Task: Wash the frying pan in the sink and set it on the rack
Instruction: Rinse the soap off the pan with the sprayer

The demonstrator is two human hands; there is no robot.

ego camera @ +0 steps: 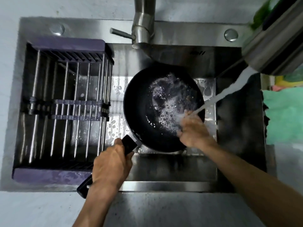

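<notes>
Over one sink [164, 185], two hands wash one frying pan [142, 104].

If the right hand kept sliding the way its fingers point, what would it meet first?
The right hand points up-left across the frying pan, fingers in the foamy water. It would probably meet the pan's far inner wall first, though depth is hard to judge.

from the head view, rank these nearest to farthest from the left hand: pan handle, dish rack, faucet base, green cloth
1. pan handle, gripped in the left hand.
2. dish rack, just to its left.
3. faucet base, at the sink's back edge.
4. green cloth, far right on the counter.
</notes>
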